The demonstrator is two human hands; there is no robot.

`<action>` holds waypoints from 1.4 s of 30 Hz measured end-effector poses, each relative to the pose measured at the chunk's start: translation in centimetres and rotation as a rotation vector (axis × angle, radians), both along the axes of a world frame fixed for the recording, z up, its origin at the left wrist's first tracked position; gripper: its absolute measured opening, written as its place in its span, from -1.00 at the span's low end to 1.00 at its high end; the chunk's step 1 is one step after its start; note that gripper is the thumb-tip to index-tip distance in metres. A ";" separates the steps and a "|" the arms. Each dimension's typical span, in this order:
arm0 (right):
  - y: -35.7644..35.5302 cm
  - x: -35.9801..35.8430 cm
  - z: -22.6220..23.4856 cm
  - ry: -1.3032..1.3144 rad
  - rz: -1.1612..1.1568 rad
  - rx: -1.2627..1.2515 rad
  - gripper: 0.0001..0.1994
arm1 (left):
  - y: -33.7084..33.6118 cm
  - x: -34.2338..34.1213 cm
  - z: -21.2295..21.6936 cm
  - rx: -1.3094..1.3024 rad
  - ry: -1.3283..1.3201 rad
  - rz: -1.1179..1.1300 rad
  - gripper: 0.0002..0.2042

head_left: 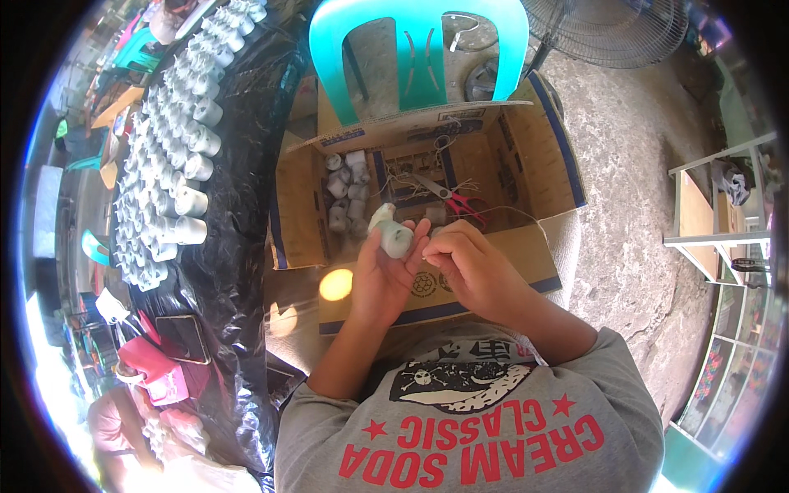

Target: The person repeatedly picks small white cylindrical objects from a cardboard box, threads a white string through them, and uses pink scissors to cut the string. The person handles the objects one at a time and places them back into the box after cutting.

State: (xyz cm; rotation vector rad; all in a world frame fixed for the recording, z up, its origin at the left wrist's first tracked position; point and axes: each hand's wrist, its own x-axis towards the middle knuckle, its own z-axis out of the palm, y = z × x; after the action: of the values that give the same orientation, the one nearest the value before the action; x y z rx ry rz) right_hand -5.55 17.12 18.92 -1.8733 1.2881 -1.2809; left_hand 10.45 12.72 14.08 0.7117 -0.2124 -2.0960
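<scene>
My left hand [385,278], palm up, holds a small pale grey cup-like piece [398,240], its rounded end facing me. A whitish bit [382,215] shows just beyond it by the fingers. Close beside, my right hand [470,267] is pinched with its fingertips together; what it grips, if anything, is too small to make out. Both hands are above the near flap of an open cardboard box [538,156]. Inside the box lie scissors [465,203] with red handles, tangled thin string [403,182] and several similar pale cups [338,187] along the left side.
To the left, a table covered in black plastic [234,214] bears many rows of pale cups [191,203], with a phone [184,338] nearer me. A turquoise chair [419,49] stands beyond the box, a fan [612,29] at far right. Shelving [699,242] lines the right.
</scene>
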 end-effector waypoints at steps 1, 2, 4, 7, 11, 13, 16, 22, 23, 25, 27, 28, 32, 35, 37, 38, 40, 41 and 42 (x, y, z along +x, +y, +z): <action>0.0 0.1 -0.1 0.004 0.002 -0.010 -0.85 | 0.0 0.0 0.0 -0.008 0.009 -0.005 -0.62; 0.0 0.1 -0.2 0.016 0.009 0.000 -0.86 | 0.0 0.0 -0.1 -0.003 0.005 -0.002 -0.62; -0.1 0.0 -0.4 0.017 0.018 0.016 -0.86 | 0.0 0.1 -0.2 0.002 0.008 -0.002 -0.63; -0.1 -0.2 -0.9 0.006 0.016 0.022 -0.86 | 0.0 0.0 -0.2 -0.004 0.012 -0.004 -0.64; -0.2 -0.3 -1.8 0.058 -0.017 0.012 -0.86 | 0.0 -0.2 -0.2 -0.001 -0.009 -0.004 -0.64; -0.2 -0.3 -2.2 0.079 -0.042 0.010 -0.87 | 0.0 -0.3 -0.2 0.003 -0.022 -0.009 -0.63; -0.1 0.0 -2.7 0.077 -0.066 0.014 -0.87 | 0.1 -0.3 -0.3 0.003 -0.050 -0.017 -0.63; -0.2 0.1 -3.4 0.041 -0.056 0.069 -0.89 | 0.1 -0.3 -0.5 0.008 -0.064 -0.015 -0.63; -0.3 0.1 -3.5 0.035 -0.051 0.073 -0.89 | 0.1 -0.4 -0.6 0.007 -0.067 -0.013 -0.63; -0.4 0.0 -4.0 0.028 -0.061 0.088 -0.90 | 0.1 -0.5 -0.8 0.004 -0.082 -0.004 -0.64; -0.4 0.1 -4.5 0.028 -0.092 0.110 -0.88 | 0.1 -0.6 -1.0 0.007 -0.063 0.007 -0.65; -0.5 0.1 -4.9 0.014 -0.111 0.115 -0.85 | 0.0 -0.7 -1.2 0.017 -0.094 0.017 -0.66; -0.6 0.5 -6.0 0.009 -0.161 0.126 -0.77 | -0.3 -0.6 -2.3 0.069 -0.050 0.050 -0.67; -0.7 0.2 -6.3 0.106 -0.143 0.167 -0.73 | -0.5 -0.7 -3.1 0.091 -0.076 0.068 -0.71; -0.7 0.1 -6.2 0.100 -0.153 0.224 -0.69 | -0.5 -0.7 -3.5 0.106 -0.100 0.080 -0.73; -0.6 0.1 -6.1 0.050 -0.176 0.261 -0.67 | -0.5 -0.7 -3.6 0.113 -0.104 0.087 -0.73; -0.6 0.1 -5.9 0.006 -0.200 0.296 -0.63 | -0.5 -0.7 -3.7 0.116 -0.119 0.095 -0.73; -0.6 0.1 -5.9 0.012 -0.202 0.293 -0.62 | -0.5 -0.8 -3.8 0.112 -0.129 0.097 -0.73; -0.6 0.2 -5.9 0.016 -0.202 0.284 -0.60 | -0.5 -0.8 -3.8 0.115 -0.100 0.101 -0.73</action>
State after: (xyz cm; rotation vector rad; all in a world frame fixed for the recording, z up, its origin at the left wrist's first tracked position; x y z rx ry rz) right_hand -5.35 16.47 13.06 -1.5907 1.6080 -1.1118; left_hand 9.64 12.24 10.28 0.8795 -0.1096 -1.9905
